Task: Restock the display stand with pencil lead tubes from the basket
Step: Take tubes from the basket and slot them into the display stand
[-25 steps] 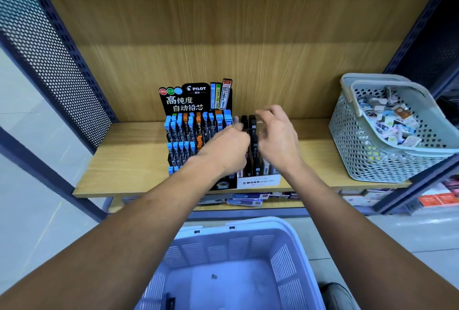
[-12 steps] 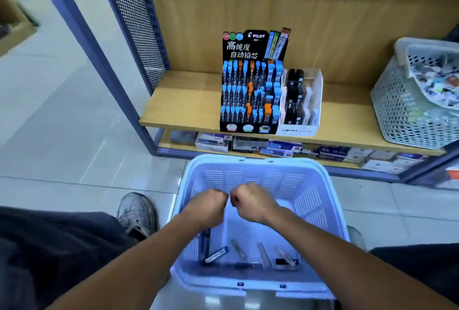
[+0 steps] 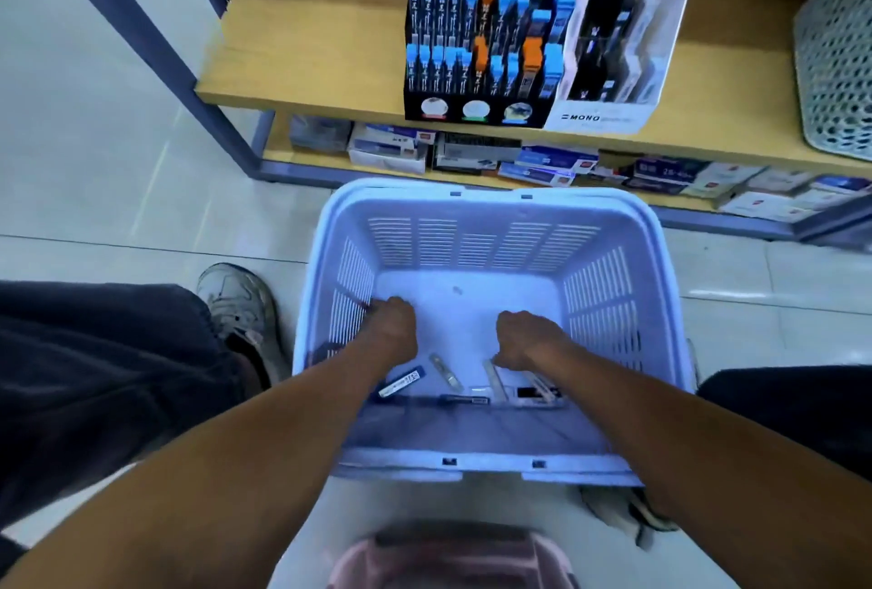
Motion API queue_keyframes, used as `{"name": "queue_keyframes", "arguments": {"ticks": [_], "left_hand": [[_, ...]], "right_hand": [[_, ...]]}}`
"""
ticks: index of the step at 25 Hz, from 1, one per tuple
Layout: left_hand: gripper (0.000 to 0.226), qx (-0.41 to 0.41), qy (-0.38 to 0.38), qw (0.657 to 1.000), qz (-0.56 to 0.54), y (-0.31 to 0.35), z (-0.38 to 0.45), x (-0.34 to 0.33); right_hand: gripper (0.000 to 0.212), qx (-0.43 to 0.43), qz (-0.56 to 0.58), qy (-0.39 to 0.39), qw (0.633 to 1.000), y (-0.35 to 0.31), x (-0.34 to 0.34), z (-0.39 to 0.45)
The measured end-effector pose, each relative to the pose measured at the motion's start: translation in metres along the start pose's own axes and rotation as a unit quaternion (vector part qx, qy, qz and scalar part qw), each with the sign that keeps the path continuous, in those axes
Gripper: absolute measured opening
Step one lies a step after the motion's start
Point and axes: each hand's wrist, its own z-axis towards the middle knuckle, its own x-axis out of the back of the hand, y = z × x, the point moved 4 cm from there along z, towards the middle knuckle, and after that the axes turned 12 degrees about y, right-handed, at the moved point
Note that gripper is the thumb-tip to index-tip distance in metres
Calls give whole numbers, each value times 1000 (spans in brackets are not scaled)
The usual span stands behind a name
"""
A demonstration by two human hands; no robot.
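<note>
Pink plastic, blurred, sits at the very bottom edge (image 3: 453, 555) — too soft to name. Just beyond it, both forearms reach down into the pale blue basket (image 3: 490, 194) on the tiled floor. Left hand (image 3: 394, 324) is low by the basket's left wall, fingers curled under and out of sight; whether they grasp anything I cannot tell. Right hand (image 3: 526, 338) hangs over the basket floor, knuckles up, fingers tucked beneath — same story, grip hidden. Beneath the wrists, against the near wall, lie the pencil lead tubes (image 3: 401, 384), a loose handful: a dark blue one near the left arm, clear ones mid-floor, a black-labelled one by the right arm. Dark trouser legs flank the basket, a grey shoe (image 3: 240, 300) to its left. Further on, the wooden shelf (image 3: 302, 41) carries the black display stand (image 3: 476, 109), rows of blue and orange caps upright in it, a white MONO stand (image 3: 608, 116) touching its right side, a grey perforated basket (image 3: 835, 50) at far right
</note>
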Motion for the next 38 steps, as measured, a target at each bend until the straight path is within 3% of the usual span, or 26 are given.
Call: {"name": "queue_keyframes", "arguments": {"ticks": [4,7,10,13,16,21,27,31,33,36,38], "left_hand": [[80,95,-26,995,-4,14,-2,-38],[83,71,-22,995,-61,14,-5,-47],[55,-23,-35,994,-100,15,-7,-47],[71,-27,-47,995,-89,17,-13,-45],[86,7,-90,994,-57,17,-19,-50],[58,-25,-115,993,-19,19,-9,-53],[39,-91,-58,993,38,28,-7,-46],[34,-57,46,997,12,26,5,-30],[34,-43,59,997,-18,25,9,-25],[42,-31,50,998,-30,23,9,-24],[45,-20,41,998,-38,20,7,-23]], "right_hand": [[68,-57,3,-53,997,22,-27,-9],[82,-39,2,-77,996,21,-38,-14],[57,66,-31,-78,994,18,-44,-17],[30,139,-95,-74,983,22,-39,-23],[31,183,-205,-59,960,18,-35,-29],[34,218,-218,-63,949,9,-40,-26],[28,230,-132,59,962,1,-27,-8],[30,228,-112,170,952,-14,0,2],[34,274,-135,119,945,-25,-4,-6],[34,279,-175,-43,943,-36,-28,-18],[23,287,-197,-25,937,-36,-35,-20]]}}
